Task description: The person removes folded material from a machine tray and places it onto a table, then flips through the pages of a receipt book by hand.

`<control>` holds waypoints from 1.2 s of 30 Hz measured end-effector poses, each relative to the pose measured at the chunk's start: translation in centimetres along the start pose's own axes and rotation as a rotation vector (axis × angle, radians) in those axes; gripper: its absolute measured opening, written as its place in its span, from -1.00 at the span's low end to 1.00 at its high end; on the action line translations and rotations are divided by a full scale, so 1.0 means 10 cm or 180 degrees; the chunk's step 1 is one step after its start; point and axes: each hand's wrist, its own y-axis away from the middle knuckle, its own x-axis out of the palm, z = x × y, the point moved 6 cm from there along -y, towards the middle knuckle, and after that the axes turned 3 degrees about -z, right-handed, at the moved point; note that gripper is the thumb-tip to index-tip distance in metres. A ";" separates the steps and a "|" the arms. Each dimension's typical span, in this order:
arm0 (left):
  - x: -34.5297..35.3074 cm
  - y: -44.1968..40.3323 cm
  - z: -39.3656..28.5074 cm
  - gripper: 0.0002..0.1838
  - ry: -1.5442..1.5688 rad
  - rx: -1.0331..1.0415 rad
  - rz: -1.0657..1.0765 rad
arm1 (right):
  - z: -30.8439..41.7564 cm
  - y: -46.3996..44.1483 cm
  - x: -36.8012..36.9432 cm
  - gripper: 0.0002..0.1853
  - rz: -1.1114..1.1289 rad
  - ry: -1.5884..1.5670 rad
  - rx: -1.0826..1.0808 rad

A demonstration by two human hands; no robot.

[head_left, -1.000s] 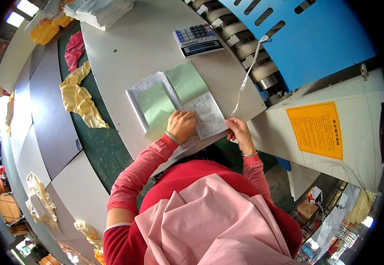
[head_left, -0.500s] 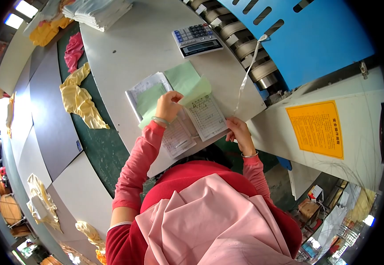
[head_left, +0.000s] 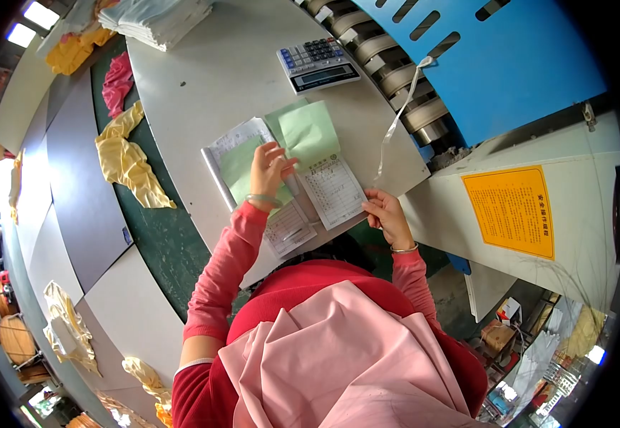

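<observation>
A receipt book lies spread on the grey table. Its white printed form [head_left: 332,191] carries handwriting, and a green sheet [head_left: 310,132] is folded back above it. Over the left-hand pages, beside another green sheet [head_left: 238,170], is my left hand [head_left: 270,171], fingers apart and holding nothing. My right hand [head_left: 388,216] pinches the lower right corner of the white form between thumb and finger. A pen [head_left: 293,234] appears to rest on the lower left page.
A calculator [head_left: 318,65] sits farther up the table [head_left: 210,78], near a stack of pale cloth [head_left: 154,20]. To the right stand a blue machine cover [head_left: 495,64], rollers [head_left: 402,78] and a hanging white strap [head_left: 399,121]. Yellow cloth [head_left: 128,160] lies at left.
My left hand has opened and let go of the green sheet, which now lies folded back farther up, uncovering more of the form. My right hand stays at the form's corner.
</observation>
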 end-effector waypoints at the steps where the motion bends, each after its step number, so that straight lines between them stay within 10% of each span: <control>1: 0.01 0.08 -0.07 -0.58 -0.0297 0.0441 -0.0097 | 0.02 0.00 0.01 -0.67 -0.0002 -0.0018 0.0003; 5: 0.26 0.44 -0.25 -0.46 -0.2438 0.2204 0.0791 | 0.06 0.00 0.03 -0.67 -0.0063 0.0086 -0.0023; 11: 0.58 0.85 -0.25 -0.25 -0.3406 0.2407 0.1276 | 0.04 -0.07 0.06 -0.62 -0.0442 0.0572 -0.0224; 18: 0.29 0.38 -0.25 -0.77 -0.3262 0.1594 0.0423 | 0.12 -0.03 0.13 -0.66 -0.0448 0.0524 -0.0182; 24: 0.15 0.39 -0.70 -0.62 -0.3135 0.2718 -0.0947 | 0.11 0.02 0.08 -0.65 -0.0103 0.0342 -0.0208; 30: 0.44 0.77 -0.22 -0.41 -0.3414 0.2930 0.1291 | 0.09 0.00 0.08 -0.66 -0.0101 0.0157 -0.0170; 36: 0.47 0.86 -0.18 -0.40 -0.3434 0.2690 0.1267 | 0.12 -0.03 0.14 -0.67 -0.0445 0.0348 -0.0295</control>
